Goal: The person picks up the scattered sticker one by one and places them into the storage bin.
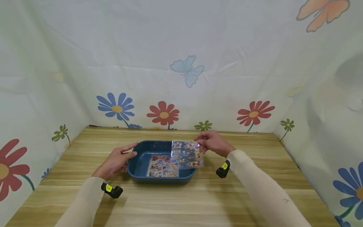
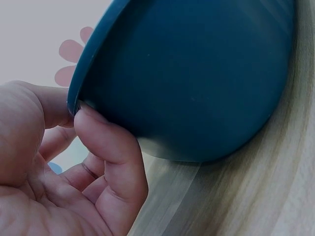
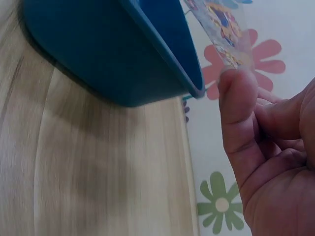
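A dark blue plastic basin (image 1: 163, 180) sits on the wooden table. My left hand (image 1: 115, 162) grips its left end; in the left wrist view, fingers (image 2: 110, 130) pinch the basin's rim (image 2: 91, 59). Between the thumb and fingers of my right hand (image 1: 214, 143) is the right edge of a clear sticker sheet (image 1: 185, 154) printed with small colourful figures. That sheet hangs over the basin's right part and hides some of it. Inside the basin, more colourful printed sheets (image 1: 161, 167) lie on the bottom. The right wrist view shows the held sheet (image 3: 221, 24) above the rim.
The wooden tabletop (image 1: 170, 205) runs back to a pale cloth backdrop (image 1: 141, 47) with flowers and butterflies, which also closes off both sides. Each wrist wears a small black camera, one on the left (image 1: 112, 190) and one on the right (image 1: 223, 169).
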Action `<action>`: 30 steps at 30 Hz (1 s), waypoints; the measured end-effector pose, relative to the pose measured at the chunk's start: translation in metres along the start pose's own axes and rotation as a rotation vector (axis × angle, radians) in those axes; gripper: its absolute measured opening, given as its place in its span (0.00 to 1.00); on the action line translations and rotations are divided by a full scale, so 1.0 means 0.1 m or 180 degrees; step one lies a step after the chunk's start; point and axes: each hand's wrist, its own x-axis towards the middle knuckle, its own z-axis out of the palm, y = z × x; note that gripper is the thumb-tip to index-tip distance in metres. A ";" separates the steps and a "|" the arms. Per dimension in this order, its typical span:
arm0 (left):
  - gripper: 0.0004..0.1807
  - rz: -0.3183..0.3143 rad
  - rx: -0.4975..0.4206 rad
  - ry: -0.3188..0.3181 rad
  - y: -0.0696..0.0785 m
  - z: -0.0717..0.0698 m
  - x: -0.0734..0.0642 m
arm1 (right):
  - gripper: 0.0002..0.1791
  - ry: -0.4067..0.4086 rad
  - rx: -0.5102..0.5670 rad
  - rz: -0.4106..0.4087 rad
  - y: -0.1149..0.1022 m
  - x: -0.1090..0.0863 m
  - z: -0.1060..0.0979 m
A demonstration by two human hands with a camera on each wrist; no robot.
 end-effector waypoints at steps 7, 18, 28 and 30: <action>0.32 0.0015 -0.0007 -0.0029 0.00 0.00 -0.01 | 0.11 0.0030 0.0087 0.0016 -0.04 0.09 0.13; 0.32 0.0015 -0.0013 -0.0040 0.02 0.00 -0.03 | 0.06 0.0065 0.0108 -0.0009 -0.11 0.19 0.33; 0.32 -0.0024 -0.0015 -0.0012 0.01 -0.01 -0.01 | 0.05 0.0095 0.0061 0.0001 -0.14 0.29 0.45; 0.32 -0.0018 -0.0030 -0.0017 0.01 -0.01 -0.01 | 0.04 0.0135 0.0039 0.0015 -0.15 0.30 0.49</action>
